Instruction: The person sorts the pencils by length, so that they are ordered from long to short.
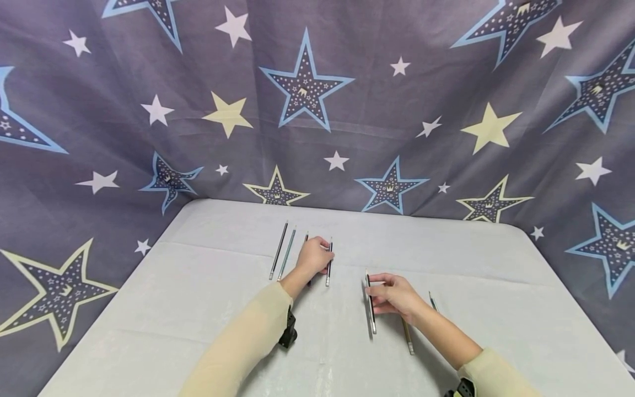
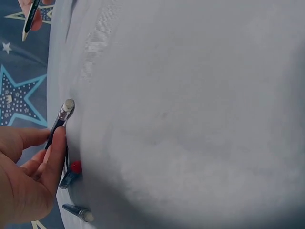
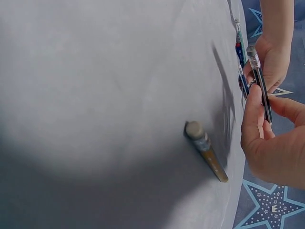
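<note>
At the table's middle my left hand [image 1: 314, 256] pinches a dark pencil [image 1: 329, 270], its white eraser end toward me; the left wrist view shows thumb and fingers [image 2: 56, 157] around its shaft. Another dark pencil [image 1: 306, 237] lies partly hidden beneath that hand. Farther left lie a black pencil [image 1: 279, 251] and a teal pencil [image 1: 287, 252], side by side. My right hand [image 1: 394, 296] holds a black pencil [image 1: 371, 314] between thumb and fingers, tilted above the cloth with its shadow beside it. Under the right wrist lies a yellow-brown pencil [image 3: 209, 158], partly covered.
A teal pencil [image 1: 433, 301] lies right of the right forearm, partly hidden by it. White cloth covers the table [image 1: 173, 309]. Behind its far edge hangs a grey curtain [image 1: 367, 127] with stars.
</note>
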A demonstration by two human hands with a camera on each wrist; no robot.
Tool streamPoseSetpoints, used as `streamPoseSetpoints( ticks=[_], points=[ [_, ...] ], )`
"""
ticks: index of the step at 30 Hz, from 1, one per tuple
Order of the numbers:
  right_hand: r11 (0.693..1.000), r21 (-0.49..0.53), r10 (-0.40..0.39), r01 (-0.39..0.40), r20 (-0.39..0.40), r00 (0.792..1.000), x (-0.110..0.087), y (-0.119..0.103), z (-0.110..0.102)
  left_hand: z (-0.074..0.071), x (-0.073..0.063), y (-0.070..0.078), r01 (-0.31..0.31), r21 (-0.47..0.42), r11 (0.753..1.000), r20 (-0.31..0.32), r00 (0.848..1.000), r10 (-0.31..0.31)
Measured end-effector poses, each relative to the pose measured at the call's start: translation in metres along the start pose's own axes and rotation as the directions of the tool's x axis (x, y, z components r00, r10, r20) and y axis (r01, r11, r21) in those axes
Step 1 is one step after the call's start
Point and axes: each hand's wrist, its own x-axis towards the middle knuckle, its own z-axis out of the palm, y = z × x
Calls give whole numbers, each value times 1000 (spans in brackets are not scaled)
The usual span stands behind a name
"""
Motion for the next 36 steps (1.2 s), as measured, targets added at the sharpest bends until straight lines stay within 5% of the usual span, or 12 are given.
streamPoseSetpoints(
  ticks=[17,36],
  points=[
    [1000,-5,20,-21,-42,999,6,-4,2,3,-4,2,-91,193,977,-21,995,97],
    [1000,0,-5,5,-68,998,23,-16,0,1,-5,-3,-67,85,994,25,998,65]
  ],
)
